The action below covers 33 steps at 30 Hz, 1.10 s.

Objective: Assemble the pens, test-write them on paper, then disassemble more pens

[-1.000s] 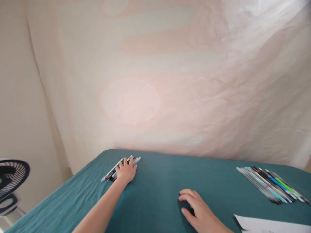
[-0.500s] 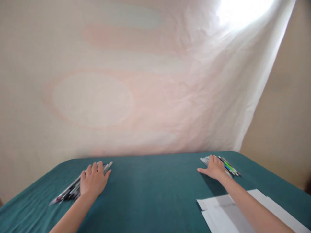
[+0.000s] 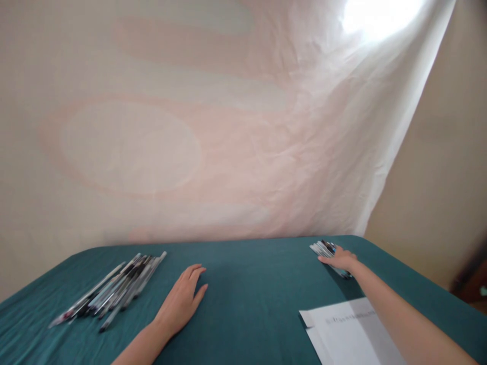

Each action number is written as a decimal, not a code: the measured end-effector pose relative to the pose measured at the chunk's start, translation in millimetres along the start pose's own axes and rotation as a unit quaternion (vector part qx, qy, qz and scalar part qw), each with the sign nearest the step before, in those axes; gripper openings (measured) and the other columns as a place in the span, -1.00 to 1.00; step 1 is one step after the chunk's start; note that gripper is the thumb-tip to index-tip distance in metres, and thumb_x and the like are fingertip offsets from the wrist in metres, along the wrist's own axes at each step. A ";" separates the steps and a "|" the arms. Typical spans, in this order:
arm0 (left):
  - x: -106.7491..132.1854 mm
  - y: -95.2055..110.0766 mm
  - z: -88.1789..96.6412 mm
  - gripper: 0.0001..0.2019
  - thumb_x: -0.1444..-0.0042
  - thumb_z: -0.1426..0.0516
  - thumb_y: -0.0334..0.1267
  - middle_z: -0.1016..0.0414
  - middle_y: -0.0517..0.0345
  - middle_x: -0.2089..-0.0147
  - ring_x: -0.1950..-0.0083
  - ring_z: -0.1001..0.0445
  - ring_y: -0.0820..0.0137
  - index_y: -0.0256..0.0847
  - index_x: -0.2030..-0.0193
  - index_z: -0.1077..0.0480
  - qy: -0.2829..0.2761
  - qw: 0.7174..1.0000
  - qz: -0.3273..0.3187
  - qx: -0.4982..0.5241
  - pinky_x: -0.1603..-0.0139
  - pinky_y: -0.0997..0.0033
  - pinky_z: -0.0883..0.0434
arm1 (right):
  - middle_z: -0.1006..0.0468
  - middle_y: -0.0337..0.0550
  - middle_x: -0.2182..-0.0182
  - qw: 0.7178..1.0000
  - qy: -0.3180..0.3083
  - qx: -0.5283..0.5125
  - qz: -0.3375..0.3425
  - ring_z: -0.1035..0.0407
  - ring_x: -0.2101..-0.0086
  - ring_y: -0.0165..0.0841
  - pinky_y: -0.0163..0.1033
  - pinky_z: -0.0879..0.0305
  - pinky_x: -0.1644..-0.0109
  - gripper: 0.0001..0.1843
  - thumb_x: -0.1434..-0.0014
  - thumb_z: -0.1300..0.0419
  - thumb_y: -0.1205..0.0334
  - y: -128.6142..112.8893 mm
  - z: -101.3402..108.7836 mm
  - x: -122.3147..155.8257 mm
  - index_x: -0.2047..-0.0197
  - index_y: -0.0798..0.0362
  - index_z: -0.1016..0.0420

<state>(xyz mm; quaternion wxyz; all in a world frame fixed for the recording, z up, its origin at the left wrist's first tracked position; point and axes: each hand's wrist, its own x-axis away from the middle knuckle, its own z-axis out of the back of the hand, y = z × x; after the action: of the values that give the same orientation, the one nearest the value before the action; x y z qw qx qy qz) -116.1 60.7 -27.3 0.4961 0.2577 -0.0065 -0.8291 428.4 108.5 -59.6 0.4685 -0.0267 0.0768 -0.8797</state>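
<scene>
In the head view, my left hand (image 3: 181, 299) is open over the green cloth, thumb apart from the fingers and nothing in it. To its left lies a loose pile of pens (image 3: 122, 284), many with clear barrels and dark ends, spread at a slant. My right hand (image 3: 340, 258) is at the far right of the table, closed around a smaller bundle of pens (image 3: 322, 248). Its thumb lies across the pens and its fingers curl at their right side. The hand hides part of that bundle.
White paper sheets (image 3: 342, 329) with a line of print lie at the front right, partly under my right forearm. A green cloth (image 3: 243, 304) covers the table. A pale hanging sheet (image 3: 228, 152) stands behind the far edge. A dark blurred object (image 3: 470, 279) shows at the right edge.
My left hand has come off the left pens and moved right, toward the middle. My right hand has shifted to the right side of its pens, which now lie closer together.
</scene>
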 end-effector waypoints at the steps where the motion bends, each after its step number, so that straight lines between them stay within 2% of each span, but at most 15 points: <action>1: 0.2 0.2 0.3 -0.64 -0.12 0.10 -0.11 -0.21 0.02 -0.10 -0.12 -0.19 0.28 -0.15 -0.04 -0.20 -0.001 1.000 -0.001 0.011 -0.15 0.23 -0.12 | -0.30 0.37 0.05 1.000 -0.006 0.006 0.005 -0.19 0.02 0.08 0.04 -0.08 0.06 0.02 0.23 -0.06 -0.35 -2.7 -1.3 1.4 -0.10 0.31 -0.14; 6: 1.4 0.6 3.7 -0.65 -0.11 0.09 -0.13 -0.25 0.03 -0.06 -0.07 -0.25 0.27 -0.14 -0.03 -0.20 -0.010 0.999 0.010 0.041 -0.12 0.23 -0.16 | -0.21 0.26 -0.05 0.998 -0.029 0.030 0.036 -0.14 -0.03 0.02 0.01 -0.06 0.02 -0.25 -0.03 -0.03 -0.07 -15.3 -2.7 11.7 -0.18 0.22 -0.03; 9: 2.8 0.4 3.0 -0.65 -0.11 0.09 -0.13 -0.26 0.03 -0.05 -0.05 -0.26 0.27 -0.14 -0.02 -0.21 -0.010 0.999 0.017 0.047 -0.11 0.24 -0.17 | -0.26 0.18 -0.01 0.998 -0.037 0.044 0.038 -0.19 0.00 -0.05 0.00 -0.11 0.02 -0.41 -0.08 -0.08 0.09 -18.7 3.9 16.4 -0.13 0.18 -0.12; 13: 4.6 -1.2 1.0 -0.67 -0.12 0.09 -0.14 -0.27 0.05 -0.03 -0.02 -0.29 0.30 -0.12 0.00 -0.22 -0.007 0.999 0.016 0.046 -0.08 0.29 -0.20 | -0.32 -0.06 0.04 0.997 -0.041 0.058 0.024 -0.30 0.13 -0.28 -0.05 -0.27 0.10 -0.64 -0.16 -0.06 0.17 -21.0 15.2 21.7 -0.01 0.10 -0.25; 19: 5.6 -0.3 4.3 -0.69 -0.12 0.11 -0.15 -0.29 0.06 0.00 -0.01 -0.31 0.31 -0.12 0.02 -0.24 -0.009 0.999 0.013 0.042 -0.06 0.31 -0.22 | -0.37 -0.09 0.11 0.995 -0.096 0.027 0.004 -0.34 0.20 -0.34 -0.13 -0.32 0.17 -0.70 -0.16 -0.06 0.20 -24.8 34.2 35.1 0.04 0.11 -0.29; 22: 5.5 0.3 6.1 -0.69 -0.12 0.10 -0.14 -0.30 0.06 0.00 -0.02 -0.30 0.30 -0.11 0.03 -0.25 -0.010 0.998 0.019 0.056 -0.07 0.30 -0.21 | -0.43 0.02 0.24 0.994 -0.104 -0.012 0.021 -0.37 0.27 -0.27 -0.19 -0.30 0.24 -0.68 -0.06 -0.14 0.35 -33.9 44.6 49.7 0.08 0.22 -0.29; 24: 4.4 -0.1 5.5 -0.68 -0.12 0.10 -0.13 -0.30 0.06 -0.01 -0.03 -0.30 0.29 -0.11 0.02 -0.24 -0.008 0.997 0.024 0.076 -0.09 0.27 -0.20 | -0.44 0.05 0.31 0.992 -0.106 -0.051 0.054 -0.38 0.31 -0.23 -0.21 -0.27 0.29 -0.65 0.02 -0.14 0.43 -46.8 50.0 64.3 0.11 0.27 -0.28; 28: 0.1 3.8 4.5 -0.64 -0.09 0.05 -0.06 -0.32 0.04 -0.02 -0.05 -0.28 0.27 -0.14 0.00 -0.22 -0.021 0.987 0.065 0.148 -0.12 0.24 -0.16 | -0.44 -0.12 0.31 0.964 -0.122 -0.159 0.173 -0.36 0.29 -0.33 -0.34 -0.24 0.30 -0.66 0.06 -0.08 0.40 -93.7 54.3 109.9 0.14 0.15 -0.26; 31: 0.5 22.2 12.1 -0.54 -0.02 -0.02 0.00 -0.30 -0.01 -0.07 -0.09 -0.25 0.27 -0.17 -0.03 -0.20 -0.063 0.956 0.139 0.250 -0.14 0.28 -0.15 | -0.44 -0.26 0.34 0.922 -0.164 -0.235 0.260 -0.35 0.34 -0.40 -0.39 -0.23 0.37 -0.63 0.07 -0.04 0.37 -145.0 54.3 161.5 0.11 0.06 -0.26; 33: 4.1 43.0 21.1 -0.47 0.01 -0.05 0.03 -0.33 -0.04 -0.04 -0.07 -0.29 0.26 -0.20 -0.06 -0.17 -0.109 0.906 0.177 0.370 -0.09 0.29 -0.21 | -0.42 -0.24 0.35 0.863 -0.192 -0.339 0.323 -0.33 0.34 -0.37 -0.36 -0.24 0.35 -0.55 0.13 -0.06 0.40 -181.9 53.9 202.2 0.09 0.10 -0.25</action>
<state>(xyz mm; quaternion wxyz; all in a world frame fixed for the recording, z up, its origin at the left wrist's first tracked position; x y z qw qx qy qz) -91.6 30.3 0.8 0.4997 0.3258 -0.4120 -0.6888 172.4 34.9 17.7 0.6940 -0.3259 0.2830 -0.5762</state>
